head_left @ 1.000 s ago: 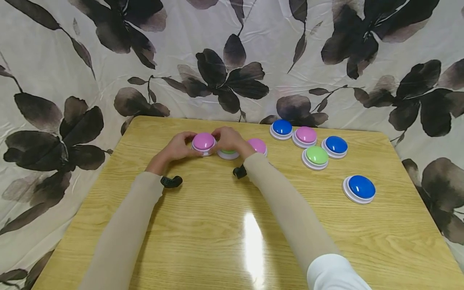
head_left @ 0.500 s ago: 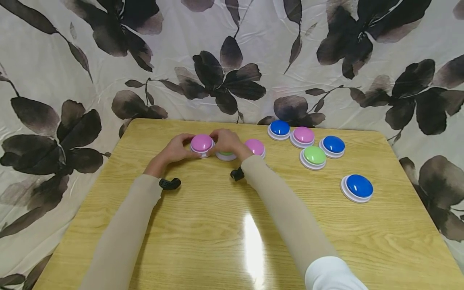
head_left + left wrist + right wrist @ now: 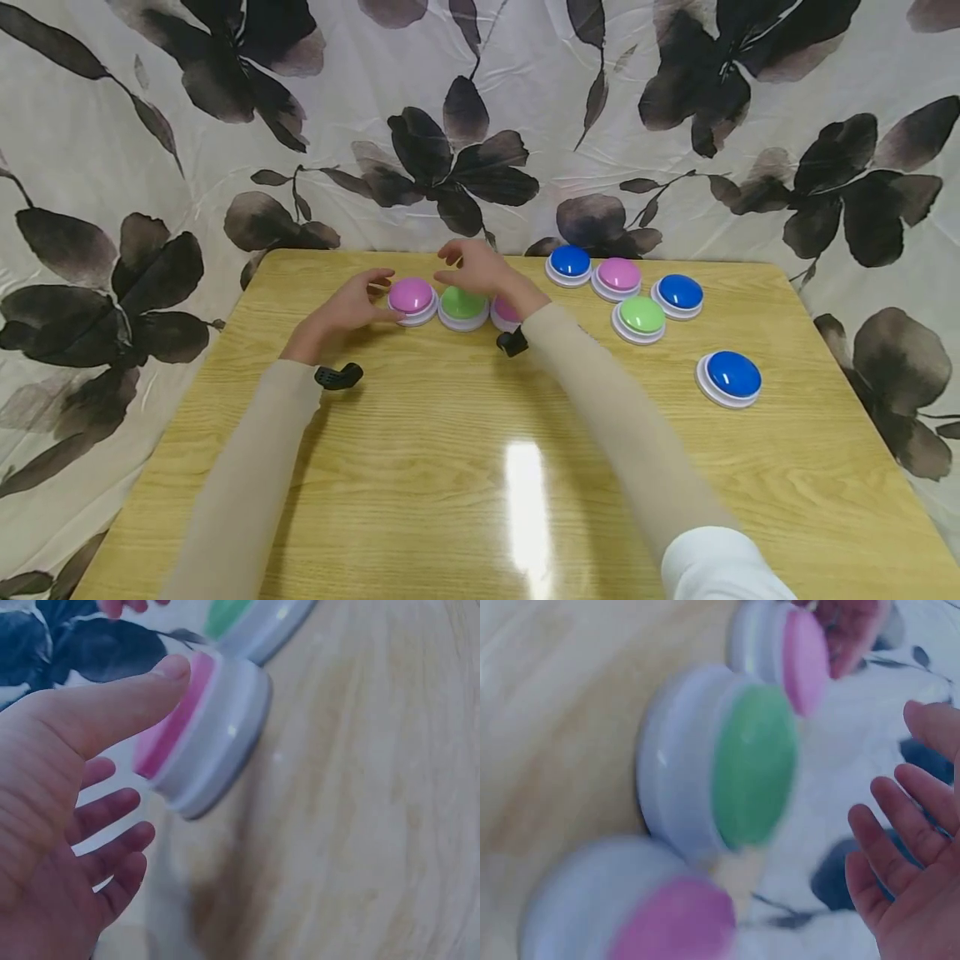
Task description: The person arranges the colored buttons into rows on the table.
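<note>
Farthest left, the left hand (image 3: 347,304) is loosely spread with nothing in its grasp, thumb and fingers parted beside a pink button (image 3: 410,296); whether the thumb touches it, I cannot tell. That button sits dome up on its white base toward the far left of the wooden table (image 3: 435,467). Like the others, it looks like light, rigid plastic, hardly fragile; the glossy dome would probably be slick and might sink under pressure, so the white base seems the better hold, pinched from opposite sides between thumb and fingers. Just to its right stands a green button (image 3: 462,304), bases close together, where a firm push on one would likely nudge its neighbour. Over its far side hangs the right hand (image 3: 483,268), fingers relaxed and apart, holding nothing. A second pink button (image 3: 506,310) comes next, partly hidden by the right wrist, so its base is best reached from the near side. Farther right, at the far edge, are a far blue button (image 3: 569,262) and a third pink button (image 3: 618,275), then a second green button (image 3: 642,315) just nearer than a second blue button (image 3: 680,292). Rightmost and nearest, a lone blue button (image 3: 732,375) stands apart.
</note>
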`<state>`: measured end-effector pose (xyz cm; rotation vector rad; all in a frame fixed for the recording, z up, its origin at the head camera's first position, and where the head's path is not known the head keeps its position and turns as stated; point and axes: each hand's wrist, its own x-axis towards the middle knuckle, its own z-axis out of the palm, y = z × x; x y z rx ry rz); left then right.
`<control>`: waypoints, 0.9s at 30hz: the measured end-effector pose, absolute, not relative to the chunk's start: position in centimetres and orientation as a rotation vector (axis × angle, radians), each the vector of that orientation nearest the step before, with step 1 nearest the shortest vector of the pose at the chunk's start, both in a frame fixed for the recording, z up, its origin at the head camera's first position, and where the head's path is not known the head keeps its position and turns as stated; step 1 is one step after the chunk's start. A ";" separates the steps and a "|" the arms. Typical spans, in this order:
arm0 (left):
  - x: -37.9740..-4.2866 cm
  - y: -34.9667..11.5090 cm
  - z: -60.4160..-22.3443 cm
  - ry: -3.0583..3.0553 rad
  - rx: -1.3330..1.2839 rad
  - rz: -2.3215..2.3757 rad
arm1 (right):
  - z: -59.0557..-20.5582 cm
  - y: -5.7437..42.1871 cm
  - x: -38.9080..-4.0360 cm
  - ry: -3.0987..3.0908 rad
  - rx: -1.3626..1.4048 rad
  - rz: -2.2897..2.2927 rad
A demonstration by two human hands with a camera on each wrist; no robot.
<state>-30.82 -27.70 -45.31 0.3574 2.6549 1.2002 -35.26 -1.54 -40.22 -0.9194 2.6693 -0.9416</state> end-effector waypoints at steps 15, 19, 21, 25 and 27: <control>-29.6 -23.5 -40.6 2.716 0.633 1.187 | -36.6 5.5 -34.8 2.728 -0.867 -1.075; -29.7 -21.7 -40.4 2.698 0.659 1.194 | -36.1 7.4 -34.1 2.743 -0.818 -1.090; -29.7 -20.7 -40.4 2.688 0.666 1.203 | -36.1 8.3 -33.7 2.760 -0.804 -1.091; -29.6 -18.8 -40.5 2.652 0.695 1.231 | -36.6 10.2 -33.3 2.789 -0.780 -1.110; -29.6 -17.8 -40.6 2.632 0.709 1.235 | -36.9 11.2 -33.2 2.801 -0.765 -1.121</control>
